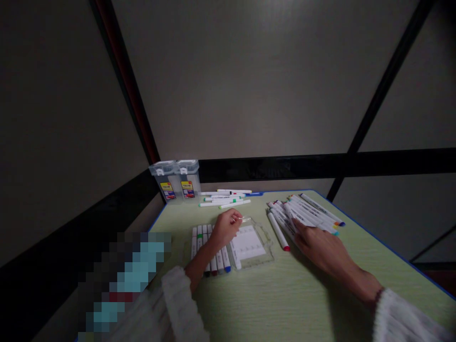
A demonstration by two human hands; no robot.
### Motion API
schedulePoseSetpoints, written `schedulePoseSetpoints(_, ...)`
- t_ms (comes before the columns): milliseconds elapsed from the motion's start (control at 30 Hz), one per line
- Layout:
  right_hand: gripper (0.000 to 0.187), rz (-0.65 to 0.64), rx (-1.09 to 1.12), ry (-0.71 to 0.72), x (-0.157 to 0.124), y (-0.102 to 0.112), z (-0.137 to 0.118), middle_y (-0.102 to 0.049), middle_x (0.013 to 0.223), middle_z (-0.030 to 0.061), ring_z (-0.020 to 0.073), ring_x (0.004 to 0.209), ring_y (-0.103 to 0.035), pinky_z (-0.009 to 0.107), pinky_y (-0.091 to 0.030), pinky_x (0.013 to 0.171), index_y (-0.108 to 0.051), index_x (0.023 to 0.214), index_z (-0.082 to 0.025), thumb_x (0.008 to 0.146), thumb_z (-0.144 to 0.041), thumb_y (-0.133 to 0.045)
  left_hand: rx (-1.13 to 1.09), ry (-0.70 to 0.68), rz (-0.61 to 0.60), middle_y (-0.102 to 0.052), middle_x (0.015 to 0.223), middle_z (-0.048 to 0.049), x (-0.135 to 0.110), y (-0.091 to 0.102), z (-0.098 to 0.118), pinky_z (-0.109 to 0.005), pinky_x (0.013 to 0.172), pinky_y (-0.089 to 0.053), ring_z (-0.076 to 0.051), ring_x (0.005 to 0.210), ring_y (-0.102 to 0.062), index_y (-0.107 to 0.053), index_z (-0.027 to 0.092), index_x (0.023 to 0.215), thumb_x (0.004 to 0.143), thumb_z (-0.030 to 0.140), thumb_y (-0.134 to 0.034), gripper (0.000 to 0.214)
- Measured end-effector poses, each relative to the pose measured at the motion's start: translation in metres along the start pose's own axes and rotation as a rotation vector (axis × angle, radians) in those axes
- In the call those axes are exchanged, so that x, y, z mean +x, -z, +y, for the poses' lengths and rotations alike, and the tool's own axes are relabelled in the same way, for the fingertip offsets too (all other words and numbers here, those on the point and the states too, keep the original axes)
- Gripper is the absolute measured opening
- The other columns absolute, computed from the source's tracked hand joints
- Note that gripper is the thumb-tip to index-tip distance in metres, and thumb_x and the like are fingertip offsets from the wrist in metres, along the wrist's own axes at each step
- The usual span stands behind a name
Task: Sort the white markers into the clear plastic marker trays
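Observation:
My left hand (225,230) is closed, its fingertips pinching the far edge of a clear plastic case (268,262) that lies on the table. Inside the case is a white printed card (251,243). A row of white markers (198,242) with coloured ends lies side by side at the case's left, partly behind my left forearm. My right hand (322,247) reaches over a loose pile of white markers (308,211), its fingers closed around a marker (289,213) at the near side. A red-ended marker (279,232) lies just left of that hand.
Two clear lidded boxes (187,183) with yellow labels stand at the back left corner. More markers (224,198) and a blue object (254,194) lie along the back edge. The pale green table (270,304) has a blue rim, with walls behind and at left.

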State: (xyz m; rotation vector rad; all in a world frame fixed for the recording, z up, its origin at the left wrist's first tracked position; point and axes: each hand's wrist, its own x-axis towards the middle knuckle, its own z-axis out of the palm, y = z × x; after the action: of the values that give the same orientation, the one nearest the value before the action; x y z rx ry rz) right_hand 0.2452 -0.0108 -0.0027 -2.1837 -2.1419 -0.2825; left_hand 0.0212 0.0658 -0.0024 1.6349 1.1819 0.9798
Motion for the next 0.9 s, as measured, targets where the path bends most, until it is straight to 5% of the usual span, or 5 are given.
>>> schedulePoseSetpoints(900,0.037,0.078,0.039,-0.013,-0.0043,0.009,-0.0026,-0.067,0.085,0.0134,0.0279,0.07,-0.064,0.029,-0.038,0.05,-0.05,0.116,-0.015,0.087,-0.033,-0.036,0.061,-0.015,-0.058,-0.048,0.06,0.0035,-0.0002,0.0005,-0.0051,-0.012,0.032,-0.037,-0.006,0.046,-0.049,-0.051,0.014,0.071,0.067,0.014,-0.047,0.006)
